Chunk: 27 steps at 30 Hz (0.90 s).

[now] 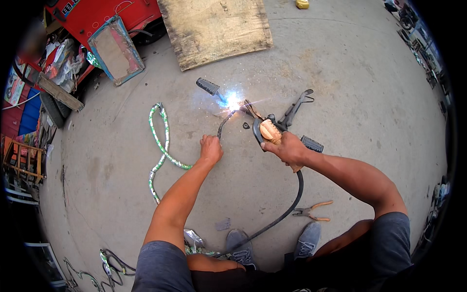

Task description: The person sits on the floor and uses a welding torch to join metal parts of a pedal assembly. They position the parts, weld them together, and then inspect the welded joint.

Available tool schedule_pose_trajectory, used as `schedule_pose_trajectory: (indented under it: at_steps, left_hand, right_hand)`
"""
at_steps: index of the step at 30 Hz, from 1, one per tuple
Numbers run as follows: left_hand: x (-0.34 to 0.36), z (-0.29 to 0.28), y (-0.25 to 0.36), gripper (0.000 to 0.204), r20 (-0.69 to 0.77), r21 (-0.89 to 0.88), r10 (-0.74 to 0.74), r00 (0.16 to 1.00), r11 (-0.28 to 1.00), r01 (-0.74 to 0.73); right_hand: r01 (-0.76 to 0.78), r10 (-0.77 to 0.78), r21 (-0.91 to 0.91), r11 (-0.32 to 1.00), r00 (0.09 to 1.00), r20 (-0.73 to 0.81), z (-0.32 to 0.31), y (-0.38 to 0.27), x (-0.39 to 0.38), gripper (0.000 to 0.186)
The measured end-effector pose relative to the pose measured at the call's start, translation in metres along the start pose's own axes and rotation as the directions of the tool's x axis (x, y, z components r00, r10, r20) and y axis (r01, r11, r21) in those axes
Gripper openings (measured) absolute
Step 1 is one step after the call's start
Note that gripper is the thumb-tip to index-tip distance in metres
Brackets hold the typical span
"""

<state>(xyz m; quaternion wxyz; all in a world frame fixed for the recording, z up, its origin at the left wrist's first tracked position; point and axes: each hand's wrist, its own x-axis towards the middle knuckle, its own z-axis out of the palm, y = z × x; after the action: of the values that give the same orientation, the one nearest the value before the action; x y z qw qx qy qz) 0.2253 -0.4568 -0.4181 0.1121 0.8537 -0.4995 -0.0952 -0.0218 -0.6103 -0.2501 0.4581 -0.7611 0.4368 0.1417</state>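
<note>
My right hand [292, 150] is wrapped round a welding electrode holder [270, 131] with a tan body and a dark guard. A black cable [297, 190] runs from the holder down toward my shoes. My left hand [210, 149] is closed on a dark bent rod [222, 125], whose far end reaches the glare. A bright blue-white arc [233, 101] with sparks hides the contact spot. It burns on a metal footrest bar lying on the ground, with a black rubber foot peg [208, 86] at the far left and another peg [312, 144] beyond my right wrist. A dark kickstand [296, 108] sticks out at the right.
Pliers [314, 211] with orange handles lie before my right shoe [307, 239]. A green-and-silver wrapped cable [167, 131] loops at left. Farther off are a plywood board [216, 31], a framed panel [116, 51] and a red vehicle [107, 17]. Clutter lines the left edge.
</note>
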Motion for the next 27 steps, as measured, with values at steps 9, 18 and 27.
schedule_pose_trajectory:
  at_steps: [9, 18, 27]
  left_hand:
    - [0.0000, -0.0016, -0.0002, 0.021, 0.004, 0.011, 0.002, 1.000, 1.000, -0.002]
    - [0.0001, -0.0026, 0.0014, 0.018, 0.014, 0.010, 0.001, 1.000, 1.000, -0.001]
    - [-0.0003, -0.0027, 0.0024, 0.015, 0.012, -0.004, -0.006, 1.000, 1.000, 0.006]
  right_hand:
    - [-0.006, 0.006, 0.014, 1.000, 1.000, -0.004, -0.0020, -0.0061, -0.0059, 0.058]
    - [-0.031, 0.030, 0.026, 0.999, 0.999, 0.023, -0.0008, -0.0026, -0.0012, 0.058]
    - [-0.018, 0.018, 0.045, 0.999, 1.000, 0.012, -0.0005, -0.0022, -0.0012, 0.058]
